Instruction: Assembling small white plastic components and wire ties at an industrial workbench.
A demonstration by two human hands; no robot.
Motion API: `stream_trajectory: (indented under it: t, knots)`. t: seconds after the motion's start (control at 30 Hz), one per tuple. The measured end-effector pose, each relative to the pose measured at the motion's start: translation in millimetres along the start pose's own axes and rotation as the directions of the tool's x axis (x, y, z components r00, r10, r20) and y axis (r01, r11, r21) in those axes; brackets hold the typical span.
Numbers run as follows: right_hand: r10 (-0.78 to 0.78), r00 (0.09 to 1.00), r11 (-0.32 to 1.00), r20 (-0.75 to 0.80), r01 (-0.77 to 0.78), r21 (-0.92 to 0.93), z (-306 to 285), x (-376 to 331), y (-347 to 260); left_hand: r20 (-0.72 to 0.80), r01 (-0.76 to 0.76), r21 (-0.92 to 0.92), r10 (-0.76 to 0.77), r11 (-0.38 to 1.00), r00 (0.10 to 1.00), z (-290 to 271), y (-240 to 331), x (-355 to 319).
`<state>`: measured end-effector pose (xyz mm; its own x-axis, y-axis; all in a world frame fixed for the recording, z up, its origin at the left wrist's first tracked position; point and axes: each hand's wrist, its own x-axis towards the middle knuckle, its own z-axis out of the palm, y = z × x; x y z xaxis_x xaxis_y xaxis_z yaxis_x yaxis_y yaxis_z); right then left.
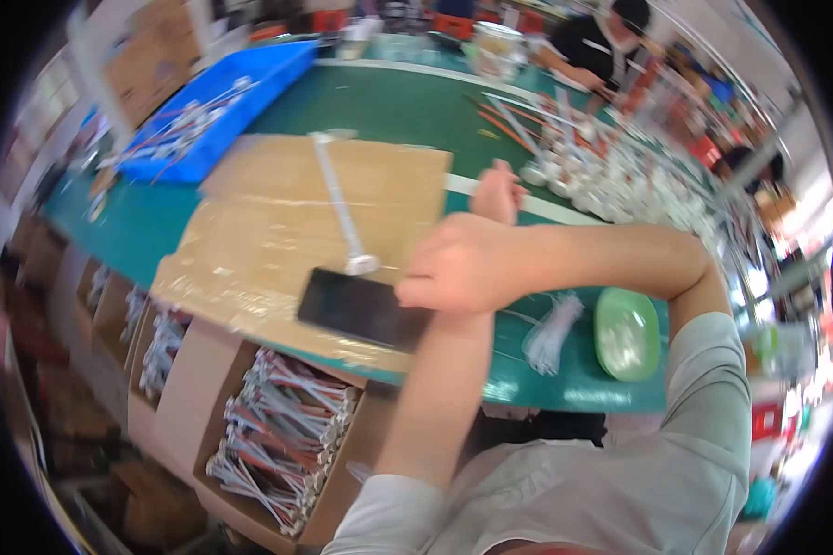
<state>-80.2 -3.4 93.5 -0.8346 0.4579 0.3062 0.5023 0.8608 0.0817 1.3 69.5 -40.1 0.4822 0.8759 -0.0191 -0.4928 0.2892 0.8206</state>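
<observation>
Around us lie a blue tray [250, 79], a green dish [626, 333] and a white rod [340, 199] on cardboard [250, 231]; our curled right hand [458, 264] touches the dark phone [361, 308], while the left hand [496, 192], beyond it, seems loosely closed.

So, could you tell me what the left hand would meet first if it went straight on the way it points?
Probably the heap of white fittings just beyond the left hand, though depth is unclear here.

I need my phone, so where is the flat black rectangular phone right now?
In the head view, the flat black phone lies at the near edge of the brown cardboard sheet, just left of the right hand, below the white rod.
</observation>
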Motion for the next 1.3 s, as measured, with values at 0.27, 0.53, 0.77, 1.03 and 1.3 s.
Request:
stream_trajectory:
  t: [0.27, 0.53, 0.77, 1.03, 1.3]
  knots:
    - [0.744, 0.659, 0.642, 0.105, -0.665, -0.382, -78.7, -211.1, -36.0, 0.179, -0.236, 0.232, 0.197, 0.944, 0.964, 29.5, -3.3, -24.0]
    - [0.927, 0.324, 0.198, -0.188, -0.850, -0.489, -113.3, -277.0, 63.7, 0.347, -0.465, 0.572, 0.315, 0.675, 0.884, 29.3, 3.1, -41.6]
    - [0.941, 0.332, 0.268, -0.072, -0.856, -0.442, -88.7, -338.0, 204.5, 0.378, -0.452, 0.650, 0.257, 0.611, 0.890, 43.0, 0.3, -45.4]
    - [0.811, 0.379, 0.369, -0.446, -0.923, -0.113, -129.0, -286.6, 55.3, 0.399, -0.422, 0.647, 0.189, 0.635, 0.897, 51.2, 2.3, -57.5]
    - [0.496, 0.448, 0.635, -0.743, -0.771, -0.042, -82.4, -289.4, -132.9, 0.828, 0.258, 0.130, -0.248, 0.957, 0.503, 125.6, 15.2, -160.9]
